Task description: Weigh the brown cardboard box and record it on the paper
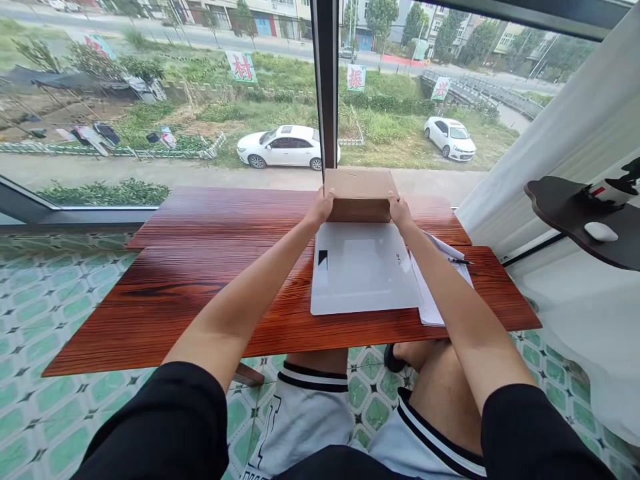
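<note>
On grained red wood, both hands point(321, 207) point(399, 211) grip a matte rectangular cardboard box point(359, 195).

Upper-floor room of a home, at a window. A wooden counter point(200, 293) stands on patterned green floor tiles point(45, 313) against floor-to-ceiling glass point(150, 100). At 12 o'clock, below, a road with two parked cars point(283, 147); at 3 o'clock, a white curtain point(560, 133) and a small shelf point(565, 207).

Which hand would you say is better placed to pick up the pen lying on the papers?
The right hand, I'd judge: the pen lies just below it on the papers, while the left hand grips the cardboard box's far side.
</note>
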A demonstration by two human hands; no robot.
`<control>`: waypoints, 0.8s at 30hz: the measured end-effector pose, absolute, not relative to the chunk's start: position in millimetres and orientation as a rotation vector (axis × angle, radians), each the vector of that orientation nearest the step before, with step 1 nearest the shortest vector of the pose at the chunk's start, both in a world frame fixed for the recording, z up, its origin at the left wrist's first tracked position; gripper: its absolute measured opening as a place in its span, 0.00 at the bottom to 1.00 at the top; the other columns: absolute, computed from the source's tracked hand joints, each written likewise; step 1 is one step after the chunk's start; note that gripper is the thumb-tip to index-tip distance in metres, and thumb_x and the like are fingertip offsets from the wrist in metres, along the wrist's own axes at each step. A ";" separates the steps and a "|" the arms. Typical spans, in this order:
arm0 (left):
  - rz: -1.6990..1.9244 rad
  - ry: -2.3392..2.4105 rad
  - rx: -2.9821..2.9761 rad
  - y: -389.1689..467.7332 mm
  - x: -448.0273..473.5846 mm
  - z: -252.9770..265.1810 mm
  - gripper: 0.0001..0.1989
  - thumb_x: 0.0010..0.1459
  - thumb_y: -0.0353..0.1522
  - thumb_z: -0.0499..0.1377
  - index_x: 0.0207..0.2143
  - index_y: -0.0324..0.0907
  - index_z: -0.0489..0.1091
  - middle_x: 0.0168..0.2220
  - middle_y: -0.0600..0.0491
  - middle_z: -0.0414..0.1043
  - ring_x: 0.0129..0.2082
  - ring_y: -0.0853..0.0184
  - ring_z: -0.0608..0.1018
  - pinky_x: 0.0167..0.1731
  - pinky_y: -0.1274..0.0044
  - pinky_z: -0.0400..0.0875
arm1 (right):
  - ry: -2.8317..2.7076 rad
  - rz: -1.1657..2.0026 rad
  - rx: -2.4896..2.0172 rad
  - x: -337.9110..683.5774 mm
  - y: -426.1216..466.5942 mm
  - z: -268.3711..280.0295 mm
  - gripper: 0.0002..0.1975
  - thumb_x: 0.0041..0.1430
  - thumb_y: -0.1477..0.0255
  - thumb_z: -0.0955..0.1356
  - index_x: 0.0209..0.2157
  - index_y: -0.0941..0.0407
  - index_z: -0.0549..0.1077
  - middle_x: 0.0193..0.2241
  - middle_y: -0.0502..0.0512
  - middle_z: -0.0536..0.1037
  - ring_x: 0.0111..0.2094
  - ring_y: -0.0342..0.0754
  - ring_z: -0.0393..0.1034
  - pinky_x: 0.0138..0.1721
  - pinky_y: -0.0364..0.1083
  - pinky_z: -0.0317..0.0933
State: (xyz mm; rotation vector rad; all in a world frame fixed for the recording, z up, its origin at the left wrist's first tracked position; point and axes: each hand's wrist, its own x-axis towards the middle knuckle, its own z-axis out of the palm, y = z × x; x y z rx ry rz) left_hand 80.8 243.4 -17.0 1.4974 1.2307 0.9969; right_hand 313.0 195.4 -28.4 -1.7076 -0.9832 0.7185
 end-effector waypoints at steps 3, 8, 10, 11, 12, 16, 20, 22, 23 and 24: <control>1.009 1.250 1.497 239.3 80.1 -16.7 0.28 0.65 0.42 0.49 0.64 0.40 0.59 0.65 0.45 0.64 0.66 0.58 0.65 0.68 0.67 0.55 | -0.968 0.725 -1.692 312.8 191.2 -27.4 0.26 0.67 0.56 0.63 0.55 0.61 0.69 0.56 0.65 0.71 0.59 0.59 0.63 0.62 0.56 0.55; 1.005 1.290 1.501 237.6 79.6 -19.2 0.28 0.64 0.42 0.48 0.64 0.42 0.61 0.64 0.46 0.65 0.65 0.56 0.66 0.67 0.64 0.56 | -0.982 0.727 -1.724 309.7 186.1 -22.2 0.25 0.70 0.59 0.61 0.56 0.64 0.69 0.57 0.66 0.71 0.58 0.57 0.64 0.61 0.53 0.56; 0.999 1.300 1.507 237.1 79.1 -19.6 0.28 0.64 0.43 0.48 0.63 0.42 0.61 0.64 0.46 0.66 0.65 0.56 0.66 0.67 0.64 0.56 | -0.977 0.735 -1.734 308.5 183.8 -20.1 0.25 0.70 0.59 0.61 0.56 0.64 0.69 0.57 0.66 0.71 0.58 0.56 0.63 0.61 0.53 0.56; 0.995 1.306 1.510 236.7 78.8 -19.6 0.28 0.64 0.43 0.48 0.64 0.42 0.61 0.64 0.46 0.65 0.65 0.55 0.66 0.67 0.63 0.55 | -0.972 0.741 -1.733 308.1 182.8 -19.4 0.25 0.70 0.59 0.61 0.56 0.64 0.69 0.57 0.66 0.71 0.58 0.56 0.63 0.61 0.53 0.56; 0.991 1.311 1.514 236.0 78.5 -19.5 0.29 0.64 0.43 0.48 0.64 0.42 0.61 0.64 0.46 0.65 0.66 0.55 0.65 0.68 0.63 0.55 | -0.970 0.748 -1.730 307.9 181.8 -19.2 0.24 0.70 0.59 0.61 0.57 0.63 0.68 0.57 0.66 0.71 0.58 0.56 0.63 0.61 0.54 0.56; 0.976 1.330 1.524 231.3 77.0 -18.1 0.29 0.64 0.43 0.48 0.65 0.43 0.60 0.65 0.47 0.64 0.67 0.55 0.64 0.68 0.64 0.53 | -0.994 0.753 -1.710 309.2 179.0 -21.3 0.23 0.69 0.59 0.61 0.56 0.61 0.69 0.56 0.65 0.71 0.56 0.56 0.65 0.60 0.55 0.57; 0.965 1.355 1.527 224.0 75.4 -16.2 0.29 0.64 0.44 0.48 0.65 0.44 0.60 0.65 0.47 0.64 0.67 0.54 0.64 0.68 0.62 0.54 | -0.999 0.755 -1.701 310.7 175.0 -22.9 0.24 0.68 0.57 0.62 0.54 0.61 0.69 0.56 0.64 0.72 0.57 0.58 0.65 0.60 0.56 0.57; 0.957 1.369 1.525 221.1 74.9 -16.2 0.30 0.64 0.44 0.48 0.64 0.44 0.60 0.65 0.47 0.64 0.66 0.53 0.65 0.68 0.61 0.54 | -0.986 0.766 -1.704 309.8 171.3 -21.6 0.25 0.67 0.56 0.62 0.55 0.60 0.69 0.56 0.63 0.71 0.58 0.59 0.63 0.61 0.57 0.56; 0.956 1.374 1.526 220.2 74.8 -16.7 0.29 0.64 0.45 0.48 0.64 0.44 0.60 0.65 0.47 0.65 0.66 0.53 0.65 0.68 0.61 0.54 | -0.984 0.768 -1.712 308.9 169.2 -20.5 0.25 0.67 0.55 0.62 0.55 0.59 0.69 0.56 0.63 0.71 0.58 0.59 0.63 0.61 0.57 0.56; 0.957 1.376 1.530 219.8 74.7 -17.5 0.29 0.64 0.45 0.48 0.64 0.45 0.60 0.65 0.47 0.65 0.66 0.54 0.65 0.68 0.61 0.55 | -0.988 0.764 -1.721 307.8 167.1 -19.5 0.25 0.67 0.56 0.62 0.55 0.60 0.69 0.56 0.63 0.71 0.58 0.59 0.63 0.61 0.57 0.56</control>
